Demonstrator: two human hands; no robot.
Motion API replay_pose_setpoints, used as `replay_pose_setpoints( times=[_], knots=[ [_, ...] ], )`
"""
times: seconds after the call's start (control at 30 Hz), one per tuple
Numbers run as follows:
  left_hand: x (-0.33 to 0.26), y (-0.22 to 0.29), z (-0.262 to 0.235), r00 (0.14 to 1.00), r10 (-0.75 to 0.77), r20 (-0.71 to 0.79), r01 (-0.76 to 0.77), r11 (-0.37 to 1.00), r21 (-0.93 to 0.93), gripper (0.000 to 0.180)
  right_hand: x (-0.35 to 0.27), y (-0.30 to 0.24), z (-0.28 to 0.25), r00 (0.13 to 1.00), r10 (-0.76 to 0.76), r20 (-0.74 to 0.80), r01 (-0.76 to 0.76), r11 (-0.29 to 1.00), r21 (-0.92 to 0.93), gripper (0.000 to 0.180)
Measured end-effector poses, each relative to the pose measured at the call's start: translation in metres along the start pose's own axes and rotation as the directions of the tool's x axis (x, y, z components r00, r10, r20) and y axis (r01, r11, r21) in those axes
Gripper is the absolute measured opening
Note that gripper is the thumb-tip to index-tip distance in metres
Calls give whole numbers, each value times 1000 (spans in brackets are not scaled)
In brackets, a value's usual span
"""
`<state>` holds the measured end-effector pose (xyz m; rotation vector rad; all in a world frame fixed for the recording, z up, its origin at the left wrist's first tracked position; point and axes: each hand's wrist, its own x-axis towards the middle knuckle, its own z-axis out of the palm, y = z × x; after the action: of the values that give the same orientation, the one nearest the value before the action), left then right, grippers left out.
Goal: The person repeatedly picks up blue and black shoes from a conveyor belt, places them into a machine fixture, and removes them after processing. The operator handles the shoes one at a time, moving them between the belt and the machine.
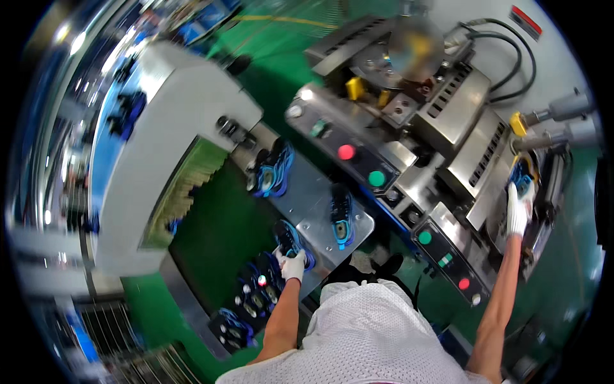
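White-gloved left hand holds black shoe slanting up-left; right hand grips blue shoe.

Left, a belt extends from under a hood, with shoes on its near end. Right of it, a desk bears a pair behind and a single shoe near its right corner. The press stands farther right.

No legible lettering, only a red label on the grey machine housing, perhaps too blurred
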<state>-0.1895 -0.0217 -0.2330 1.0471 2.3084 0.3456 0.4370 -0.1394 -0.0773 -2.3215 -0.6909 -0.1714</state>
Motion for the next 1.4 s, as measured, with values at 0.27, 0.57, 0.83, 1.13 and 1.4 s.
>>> replay_pose_setpoints(
  times=[0.27,0.57,0.83,1.13,1.4],
  knots=[
    [40,-78,48,985,168,-50,-174,965,-195,86,-256,-72,116,633,-616,469,768,577,-278,94],
    [59,-56,-44,894,180,410,38,882,-470,74,-334,-199,200,550,-147,822,239,971,14,104],
    [122,-66,-67,921,93,378,-39,988,-149,91,-401,-173,296,810,78,581,-222,958,181,67],
    [33,31,-58,708,303,637,-417,908,32,85,-414,-206,86,428,417,801,-896,315,315,37],
    [-173,59,-27,117,415,902,-937,347,-38,123,-518,-102,-55,463,867,185,-867,399,299,94]
  ],
)
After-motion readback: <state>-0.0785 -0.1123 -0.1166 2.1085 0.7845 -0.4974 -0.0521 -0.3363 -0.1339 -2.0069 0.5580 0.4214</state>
